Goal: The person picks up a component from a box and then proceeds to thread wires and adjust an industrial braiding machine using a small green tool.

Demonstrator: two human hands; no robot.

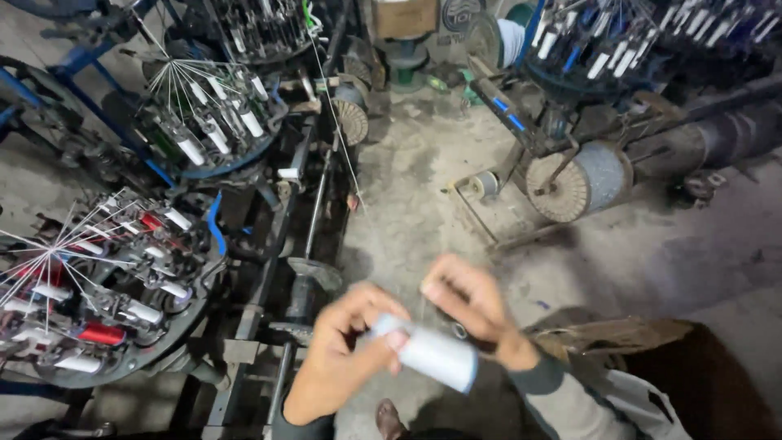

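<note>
My left hand (338,350) grips a white thread bobbin (432,357) near its left end, low in the middle of the head view. The bobbin lies tilted, with a pale blue rim at its right end. My right hand (468,303) hovers just above the bobbin with thumb and fingers pinched together, apparently on a fine thread that I can barely see. Both hands are blurred. A grey sleeve covers my right forearm.
Round braiding machines (106,285) (208,122) with white and red bobbins and fanned threads stand at the left. A drum on a frame (582,179) sits at the right on the concrete floor (423,187). A brown box (676,358) is at the lower right.
</note>
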